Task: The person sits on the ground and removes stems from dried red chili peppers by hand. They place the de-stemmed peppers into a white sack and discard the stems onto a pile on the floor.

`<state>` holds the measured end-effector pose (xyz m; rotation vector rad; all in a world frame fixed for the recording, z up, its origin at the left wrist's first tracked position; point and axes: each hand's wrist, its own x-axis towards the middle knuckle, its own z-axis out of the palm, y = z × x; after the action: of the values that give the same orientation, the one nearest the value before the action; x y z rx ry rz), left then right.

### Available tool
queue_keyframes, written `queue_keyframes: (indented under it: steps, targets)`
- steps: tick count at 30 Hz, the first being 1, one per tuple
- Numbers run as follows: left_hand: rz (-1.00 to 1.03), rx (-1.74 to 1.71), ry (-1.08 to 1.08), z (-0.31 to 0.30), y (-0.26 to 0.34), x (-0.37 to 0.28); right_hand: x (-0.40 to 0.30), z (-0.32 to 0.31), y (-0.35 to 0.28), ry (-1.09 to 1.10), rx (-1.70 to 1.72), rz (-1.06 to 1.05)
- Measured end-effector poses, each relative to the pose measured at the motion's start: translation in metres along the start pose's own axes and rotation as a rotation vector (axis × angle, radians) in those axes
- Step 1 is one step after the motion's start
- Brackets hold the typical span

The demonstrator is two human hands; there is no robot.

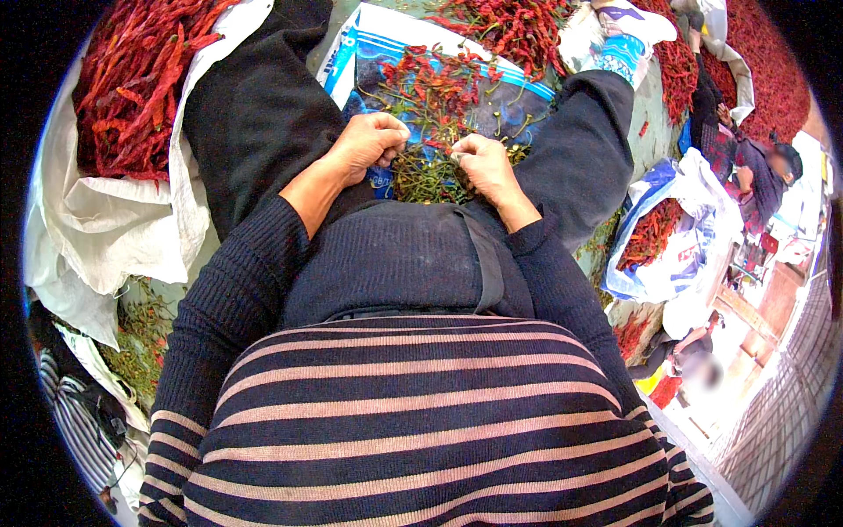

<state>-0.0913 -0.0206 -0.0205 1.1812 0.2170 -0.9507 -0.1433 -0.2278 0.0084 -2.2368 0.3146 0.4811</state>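
My left hand (370, 146) hovers at the left of a pile of green chilli stems (428, 174), its thumb and fingers drawn together. Across from it, my right hand (486, 170) is pinched above the pile's right side. Whether either hand has a stem or a bit of chilli between its fingertips is too small to tell. Beneath both hands a blue and white printed plastic sack (388, 29) is spread between my legs. Red dried chillies and loose stems (438, 82) lie scattered on it, beyond my fingers.
A white woven sack (125, 224) of dried red chillies (135, 99) stands at left. More chillies (507, 29) are heaped beyond the spread sack. On the right are an open plastic bag (698, 230) holding chillies, a seated person (757, 171) and another person (691, 356).
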Motion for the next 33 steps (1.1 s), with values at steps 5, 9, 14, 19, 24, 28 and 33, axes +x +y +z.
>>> queue_keyframes:
  steps: [5,9,14,19,24,28,33]
  targets:
    - [-0.084,-0.102,-0.046,0.002,0.005,-0.003,0.000,0.003,-0.022,-0.070,0.219,0.043]
    - [-0.126,-0.184,-0.090,0.001,0.004,-0.003,0.000,0.004,-0.041,-0.121,0.388,0.113]
    - [-0.087,-0.095,-0.129,0.006,0.005,-0.004,0.002,0.011,-0.041,-0.081,0.320,0.078]
    - [0.010,0.059,-0.073,0.002,-0.001,0.000,0.001,0.014,-0.049,-0.136,0.167,-0.072]
    - [0.018,0.099,-0.101,0.001,0.000,0.000,-0.002,0.010,-0.040,-0.142,0.206,0.007]
    - [0.006,0.103,-0.091,0.004,0.001,-0.004,-0.003,0.014,-0.036,-0.179,0.186,-0.049]
    - [-0.012,0.035,-0.049,0.000,0.000,-0.002,0.000,0.008,-0.031,-0.037,0.105,-0.019]
